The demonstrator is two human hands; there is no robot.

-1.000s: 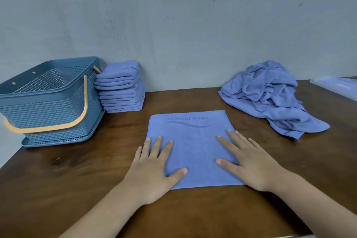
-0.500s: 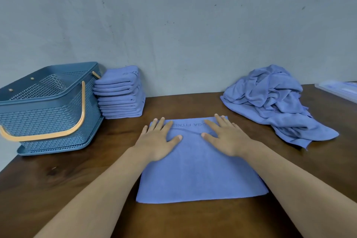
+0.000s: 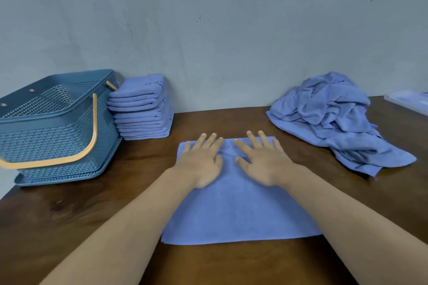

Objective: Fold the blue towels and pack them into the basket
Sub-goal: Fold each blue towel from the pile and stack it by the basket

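Observation:
A blue towel lies flat on the brown table in front of me. My left hand and my right hand rest palm down on its far half, fingers spread and reaching the far edge. Neither hand grips anything. A blue perforated basket with an orange handle stands at the left. Beside it, against the wall, stands a stack of folded blue towels. A heap of unfolded blue towels lies at the right.
A grey wall runs along the table's far edge. A pale flat tray-like object sits at the far right edge. Bare wood of the table shows on the left between the basket and my arm.
Both hands have slid away from me across the flat towel, from its near half to its far edge. The towel stays flat.

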